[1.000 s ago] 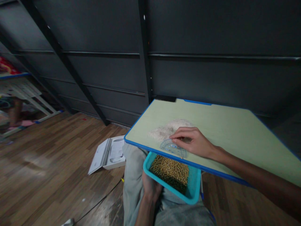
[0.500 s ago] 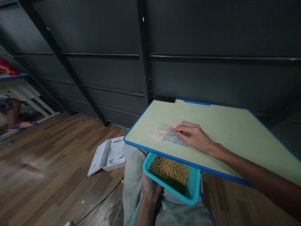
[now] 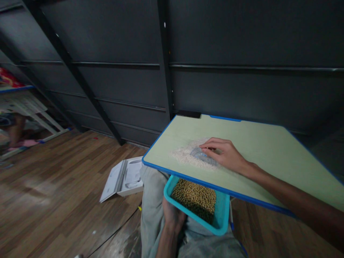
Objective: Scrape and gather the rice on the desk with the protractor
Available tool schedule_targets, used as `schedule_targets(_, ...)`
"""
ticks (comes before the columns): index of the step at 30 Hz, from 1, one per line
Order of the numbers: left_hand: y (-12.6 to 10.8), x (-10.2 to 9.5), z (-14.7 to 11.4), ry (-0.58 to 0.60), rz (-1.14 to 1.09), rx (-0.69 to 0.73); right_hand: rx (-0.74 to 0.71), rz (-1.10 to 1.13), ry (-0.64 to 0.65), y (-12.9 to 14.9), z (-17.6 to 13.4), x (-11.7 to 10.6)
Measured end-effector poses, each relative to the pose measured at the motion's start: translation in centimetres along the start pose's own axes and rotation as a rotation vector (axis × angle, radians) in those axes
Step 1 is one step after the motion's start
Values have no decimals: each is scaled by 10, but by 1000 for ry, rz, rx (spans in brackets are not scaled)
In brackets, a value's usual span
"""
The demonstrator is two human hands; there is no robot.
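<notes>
My right hand [image 3: 224, 152] is over the pale green tabletop, thumb and fingers pinched on a clear, bluish plastic piece [image 3: 202, 156] with a curved left edge. The fingers cover part of this piece, and its exact kind does not show. Small whitish grains [image 3: 184, 154], looking like rice, lie spread on the board around it. Below the table's front edge, my left hand [image 3: 172, 215] grips a turquoise plastic tray [image 3: 222, 215] from its left side and underneath. Yellow-brown, round soybean-like beans [image 3: 197, 195] fill much of the tray, with darker green ones toward the near side.
The blue-edged table [image 3: 258, 150] stands against a dark panelled wall [image 3: 242, 36]. A black flat object [image 3: 189, 114] sits at its back left corner. On the wooden floor are an opened white box [image 3: 130, 177] and a thin cable [image 3: 115, 231]. Another person's leg [image 3: 17, 129] shows far left.
My right hand has shifted slightly with the plastic piece. Grains now lie along the near side of the piece, where bare board showed before. My left hand and the tray stay nearly still.
</notes>
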State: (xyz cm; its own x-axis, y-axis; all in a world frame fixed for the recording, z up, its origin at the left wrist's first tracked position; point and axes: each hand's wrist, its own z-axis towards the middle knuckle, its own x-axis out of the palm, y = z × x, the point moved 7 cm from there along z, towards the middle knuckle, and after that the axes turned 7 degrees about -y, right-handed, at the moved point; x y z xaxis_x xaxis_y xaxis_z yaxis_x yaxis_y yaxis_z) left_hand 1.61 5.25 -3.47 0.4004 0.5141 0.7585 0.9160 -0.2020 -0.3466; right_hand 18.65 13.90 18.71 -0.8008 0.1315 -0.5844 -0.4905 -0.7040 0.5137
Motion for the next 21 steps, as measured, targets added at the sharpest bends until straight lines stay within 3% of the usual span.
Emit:
schedule_targets(4, 0, -3, 1, -25, 1, 7, -88, 17, -25, 15, -2, 0)
schedule_targets(7, 0, -6, 2, -25, 4, -3, -68, 42, -65, 19, -1, -3)
schedule_targets(10, 1, -6, 3, -1, -9, -19, -22, 71, -6, 15, -2, 4)
schedule_targets(14, 0, -7, 4, -15, -20, -9, 40, 24, 23, -1, -1, 7)
schedule_targets(21, 1, -8, 4, -2, -36, -16, 221, -60, -121, -46, 7, -20)
